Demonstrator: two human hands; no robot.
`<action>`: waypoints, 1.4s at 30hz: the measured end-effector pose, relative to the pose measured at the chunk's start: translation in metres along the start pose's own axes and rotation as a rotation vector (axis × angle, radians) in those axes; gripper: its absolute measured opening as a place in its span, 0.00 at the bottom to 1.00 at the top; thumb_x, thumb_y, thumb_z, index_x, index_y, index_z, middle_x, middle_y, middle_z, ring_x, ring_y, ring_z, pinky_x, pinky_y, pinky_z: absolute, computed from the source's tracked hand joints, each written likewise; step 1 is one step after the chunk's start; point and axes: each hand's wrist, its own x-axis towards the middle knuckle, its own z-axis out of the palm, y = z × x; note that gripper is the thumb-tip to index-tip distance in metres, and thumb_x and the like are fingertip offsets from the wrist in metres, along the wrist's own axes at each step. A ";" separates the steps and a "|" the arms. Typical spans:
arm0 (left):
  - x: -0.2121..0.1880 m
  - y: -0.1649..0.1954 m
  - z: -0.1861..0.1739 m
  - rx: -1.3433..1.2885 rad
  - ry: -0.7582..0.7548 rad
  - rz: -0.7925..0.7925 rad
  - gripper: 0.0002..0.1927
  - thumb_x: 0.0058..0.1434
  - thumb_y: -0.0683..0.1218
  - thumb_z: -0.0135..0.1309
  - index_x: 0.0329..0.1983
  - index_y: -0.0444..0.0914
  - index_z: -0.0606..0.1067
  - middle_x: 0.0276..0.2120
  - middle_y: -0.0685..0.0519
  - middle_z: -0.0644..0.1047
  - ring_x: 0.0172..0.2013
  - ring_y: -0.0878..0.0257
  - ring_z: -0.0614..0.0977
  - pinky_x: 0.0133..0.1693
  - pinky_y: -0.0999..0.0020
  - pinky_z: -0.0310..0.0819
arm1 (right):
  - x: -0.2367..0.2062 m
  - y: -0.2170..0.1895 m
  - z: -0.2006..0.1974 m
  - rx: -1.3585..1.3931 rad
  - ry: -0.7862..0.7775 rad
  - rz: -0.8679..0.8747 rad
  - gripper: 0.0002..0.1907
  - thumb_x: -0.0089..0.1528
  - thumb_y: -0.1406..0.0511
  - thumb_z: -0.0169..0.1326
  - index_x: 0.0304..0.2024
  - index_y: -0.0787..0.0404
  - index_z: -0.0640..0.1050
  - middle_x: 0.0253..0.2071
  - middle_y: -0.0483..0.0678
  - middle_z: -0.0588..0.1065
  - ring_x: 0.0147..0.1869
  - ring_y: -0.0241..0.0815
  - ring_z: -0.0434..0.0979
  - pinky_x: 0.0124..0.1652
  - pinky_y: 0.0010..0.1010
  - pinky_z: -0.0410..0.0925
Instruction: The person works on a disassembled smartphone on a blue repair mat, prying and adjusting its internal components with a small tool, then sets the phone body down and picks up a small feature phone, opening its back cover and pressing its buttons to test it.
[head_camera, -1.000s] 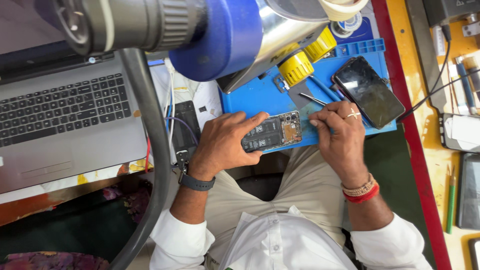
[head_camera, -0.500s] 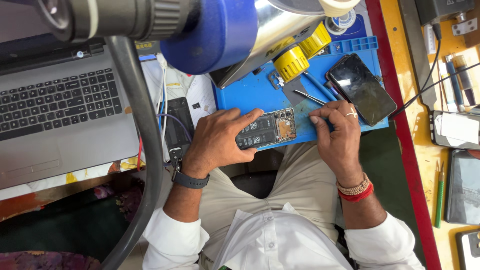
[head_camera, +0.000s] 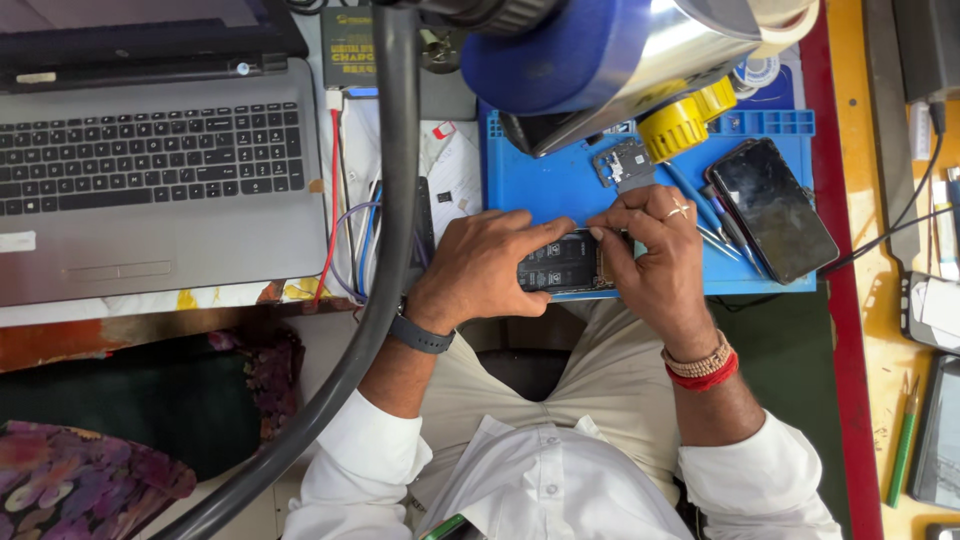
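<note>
You are holding an opened black smartphone with its battery exposed (head_camera: 562, 264) over the blue rubber work mat (head_camera: 540, 180), your left hand (head_camera: 478, 268) gripping its left end while your right hand (head_camera: 655, 262) is pinching its right end. A dark phone screen (head_camera: 772, 208) is lying beside your right hand, and a grey laptop (head_camera: 160, 170) is sitting on the surface to the left.

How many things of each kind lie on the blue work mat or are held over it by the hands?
Opened phone with its inner parts showing, held by the left hand and the right hand: 1
Black phone lying screen up: 1
Small circuit board: 1
Thin metal hand tools: about 3, partly overlapping
Total on the blue mat: about 6
</note>
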 end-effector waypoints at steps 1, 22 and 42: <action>0.000 -0.001 0.000 0.000 -0.007 -0.001 0.40 0.38 0.54 0.70 0.60 0.48 0.77 0.31 0.51 0.75 0.34 0.52 0.80 0.34 0.54 0.75 | 0.001 0.000 0.001 0.005 -0.018 -0.012 0.08 0.57 0.74 0.65 0.38 0.61 0.82 0.40 0.46 0.73 0.45 0.47 0.72 0.48 0.39 0.62; -0.006 -0.009 0.004 0.001 -0.018 -0.007 0.40 0.40 0.55 0.68 0.61 0.49 0.76 0.31 0.53 0.75 0.33 0.54 0.80 0.33 0.56 0.75 | 0.000 -0.006 0.011 0.146 -0.086 0.231 0.09 0.57 0.73 0.65 0.40 0.61 0.85 0.39 0.46 0.76 0.40 0.40 0.76 0.39 0.30 0.70; -0.010 -0.011 0.005 -0.009 -0.020 0.001 0.41 0.39 0.55 0.69 0.62 0.47 0.75 0.30 0.53 0.76 0.34 0.55 0.80 0.35 0.56 0.75 | -0.011 -0.006 0.021 -0.021 0.018 0.022 0.08 0.59 0.74 0.66 0.40 0.61 0.84 0.41 0.47 0.77 0.42 0.43 0.76 0.43 0.33 0.68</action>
